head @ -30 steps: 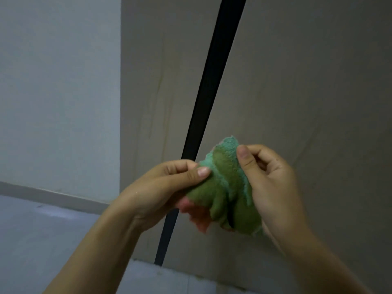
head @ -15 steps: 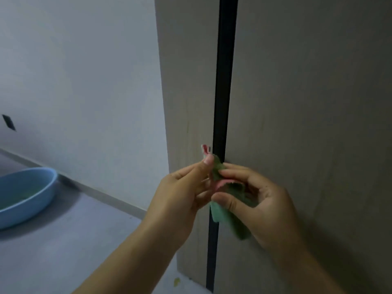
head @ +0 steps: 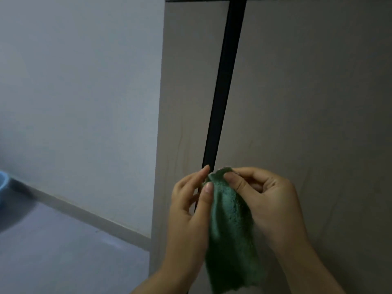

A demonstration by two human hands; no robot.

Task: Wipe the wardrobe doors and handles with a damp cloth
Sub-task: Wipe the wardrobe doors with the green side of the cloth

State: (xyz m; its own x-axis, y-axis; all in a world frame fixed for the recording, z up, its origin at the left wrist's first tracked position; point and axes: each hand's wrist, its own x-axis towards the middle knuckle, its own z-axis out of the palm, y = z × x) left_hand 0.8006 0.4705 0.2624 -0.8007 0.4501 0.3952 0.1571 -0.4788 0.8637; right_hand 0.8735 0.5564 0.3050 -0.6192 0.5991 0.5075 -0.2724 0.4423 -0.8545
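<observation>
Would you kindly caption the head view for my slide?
Both hands, left and right, pinch a green fluffy cloth before grey wardrobe doors.

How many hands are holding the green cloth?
2. The left hand pinches the cloth at its top left edge, and the right hand pinches the top right edge. Both are in front of the wardrobe door.

The green cloth (head: 230, 234) looks soft and fuzzy. The wardrobe doors (head: 307, 102) look smooth, dull and wood-like.
</observation>
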